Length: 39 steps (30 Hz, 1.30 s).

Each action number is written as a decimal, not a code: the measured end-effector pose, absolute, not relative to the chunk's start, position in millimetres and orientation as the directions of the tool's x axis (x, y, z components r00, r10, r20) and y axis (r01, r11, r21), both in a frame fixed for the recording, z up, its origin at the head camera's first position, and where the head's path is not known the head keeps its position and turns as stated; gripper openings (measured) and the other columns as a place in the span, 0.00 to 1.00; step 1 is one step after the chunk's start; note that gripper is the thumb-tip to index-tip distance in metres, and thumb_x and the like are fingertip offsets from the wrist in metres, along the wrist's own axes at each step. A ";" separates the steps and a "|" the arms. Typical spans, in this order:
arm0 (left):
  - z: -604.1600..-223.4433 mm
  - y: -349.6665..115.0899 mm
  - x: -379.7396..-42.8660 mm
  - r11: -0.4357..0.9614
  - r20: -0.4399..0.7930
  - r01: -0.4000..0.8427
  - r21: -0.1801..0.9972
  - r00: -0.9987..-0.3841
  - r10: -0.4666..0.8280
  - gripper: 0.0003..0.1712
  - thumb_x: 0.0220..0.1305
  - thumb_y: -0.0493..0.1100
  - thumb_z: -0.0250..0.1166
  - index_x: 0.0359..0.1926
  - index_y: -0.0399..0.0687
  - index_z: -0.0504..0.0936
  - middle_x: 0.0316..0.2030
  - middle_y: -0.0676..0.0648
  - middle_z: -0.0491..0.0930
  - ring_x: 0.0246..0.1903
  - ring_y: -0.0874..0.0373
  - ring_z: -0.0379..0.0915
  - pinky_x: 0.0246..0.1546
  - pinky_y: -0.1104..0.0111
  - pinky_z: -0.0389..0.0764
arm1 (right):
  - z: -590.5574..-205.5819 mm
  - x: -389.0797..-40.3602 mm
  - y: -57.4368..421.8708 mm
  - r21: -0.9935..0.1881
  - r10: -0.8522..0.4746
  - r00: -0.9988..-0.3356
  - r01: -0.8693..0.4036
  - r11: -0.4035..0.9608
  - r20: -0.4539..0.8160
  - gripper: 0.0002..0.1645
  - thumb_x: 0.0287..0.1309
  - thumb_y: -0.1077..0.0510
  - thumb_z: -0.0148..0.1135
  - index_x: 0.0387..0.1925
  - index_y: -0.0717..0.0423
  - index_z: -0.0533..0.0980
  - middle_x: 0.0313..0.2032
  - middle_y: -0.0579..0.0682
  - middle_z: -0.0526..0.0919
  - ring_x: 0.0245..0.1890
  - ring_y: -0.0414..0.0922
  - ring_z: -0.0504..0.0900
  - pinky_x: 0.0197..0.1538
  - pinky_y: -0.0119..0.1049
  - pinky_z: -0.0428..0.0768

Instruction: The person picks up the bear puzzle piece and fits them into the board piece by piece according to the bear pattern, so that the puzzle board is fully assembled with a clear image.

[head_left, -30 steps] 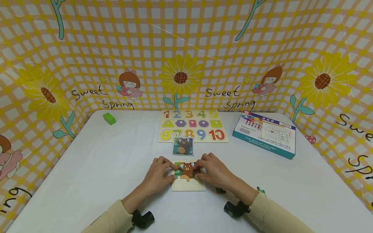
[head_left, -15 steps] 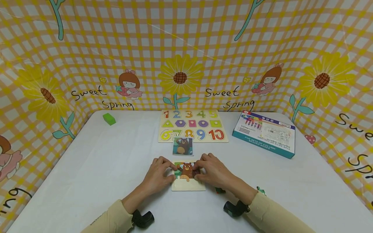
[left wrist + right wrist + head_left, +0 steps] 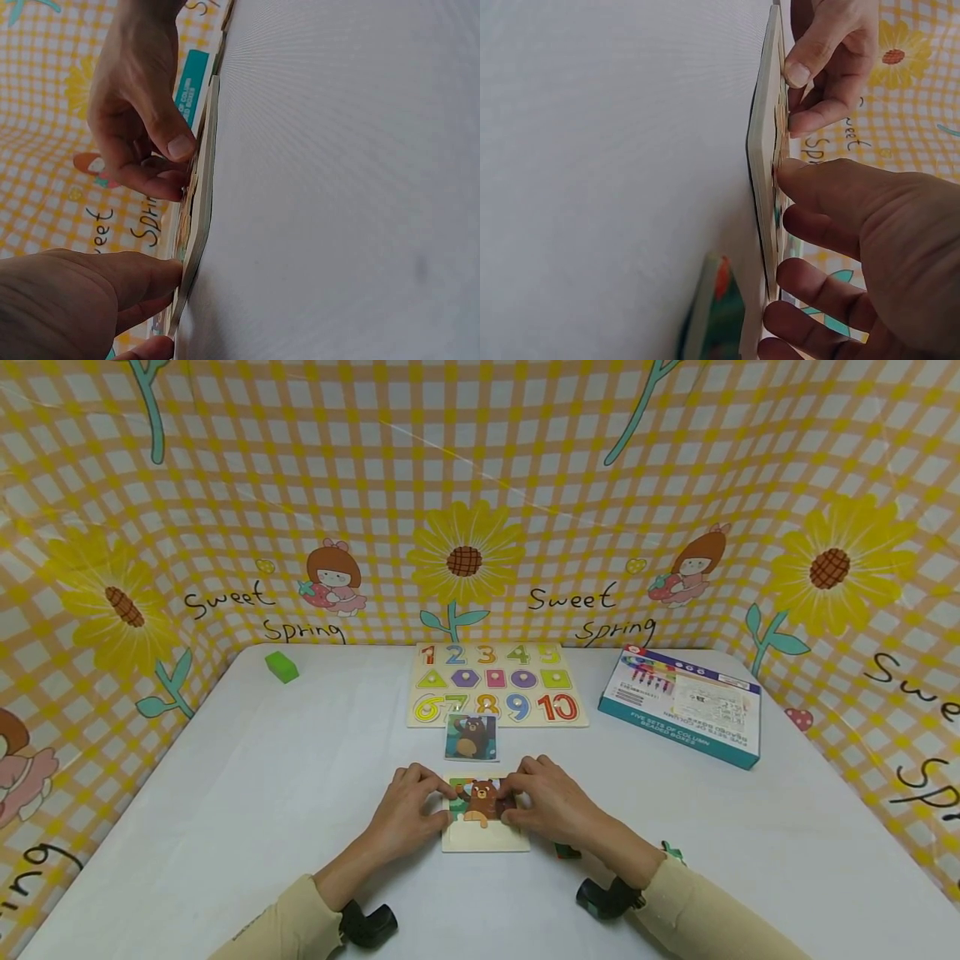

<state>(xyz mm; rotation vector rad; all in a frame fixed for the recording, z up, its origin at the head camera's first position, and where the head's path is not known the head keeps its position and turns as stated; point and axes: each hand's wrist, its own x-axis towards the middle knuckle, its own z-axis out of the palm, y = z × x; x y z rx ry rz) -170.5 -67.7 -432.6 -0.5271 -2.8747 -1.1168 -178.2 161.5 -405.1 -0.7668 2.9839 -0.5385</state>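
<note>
A small wooden jigsaw board with a bear picture lies flat on the table. Its upper part carries bear pieces; the lower strip is bare wood. My left hand holds the board's left side between thumb and index finger, the fingertips over its edge. From the right, my right hand has thumb and index finger on a dark brown puzzle piece, partly hidden by those fingers. Another puzzle piece, green with some red, lies on the table beside the board, beneath my right wrist.
Just beyond the board lies a bear picture card, overlapping a number and shape board. A beaded-column game box stands at the back right, a green block at the back left. Checked cloth surrounds the white table.
</note>
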 end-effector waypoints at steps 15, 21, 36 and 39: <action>-433.1 -66.2 -169.9 0.691 0.145 0.323 0.646 -0.941 0.305 0.08 0.51 0.41 0.69 0.35 0.52 0.82 0.41 0.48 0.71 0.46 0.53 0.62 0.47 0.59 0.66 | -402.9 -177.2 169.8 -0.347 -0.381 -0.924 -0.363 0.865 0.017 0.10 0.44 0.52 0.73 0.33 0.44 0.83 0.33 0.42 0.75 0.38 0.40 0.66 0.41 0.36 0.68; -433.8 -66.2 -170.0 0.691 0.148 0.323 0.647 -0.942 0.301 0.08 0.50 0.41 0.69 0.34 0.52 0.82 0.40 0.48 0.71 0.46 0.53 0.62 0.46 0.60 0.66 | -403.3 -177.8 170.7 -0.348 -0.388 -0.922 -0.370 0.861 0.020 0.10 0.44 0.52 0.72 0.33 0.43 0.82 0.32 0.42 0.74 0.38 0.40 0.66 0.41 0.36 0.68; -431.3 -68.4 -169.7 0.688 0.110 0.302 0.660 -0.944 0.310 0.08 0.52 0.40 0.68 0.36 0.51 0.82 0.41 0.48 0.71 0.47 0.53 0.62 0.48 0.58 0.67 | -404.3 -177.8 170.2 -0.355 -0.388 -0.921 -0.368 0.859 0.015 0.10 0.45 0.51 0.72 0.33 0.41 0.82 0.33 0.41 0.75 0.38 0.40 0.66 0.42 0.37 0.67; -430.3 -69.8 -169.4 0.683 0.094 0.296 0.668 -0.944 0.317 0.09 0.52 0.40 0.68 0.37 0.51 0.82 0.42 0.48 0.71 0.49 0.53 0.62 0.48 0.57 0.68 | -404.2 -178.1 170.3 -0.354 -0.393 -0.919 -0.374 0.857 0.019 0.10 0.45 0.51 0.72 0.34 0.42 0.82 0.34 0.41 0.76 0.38 0.40 0.66 0.42 0.37 0.68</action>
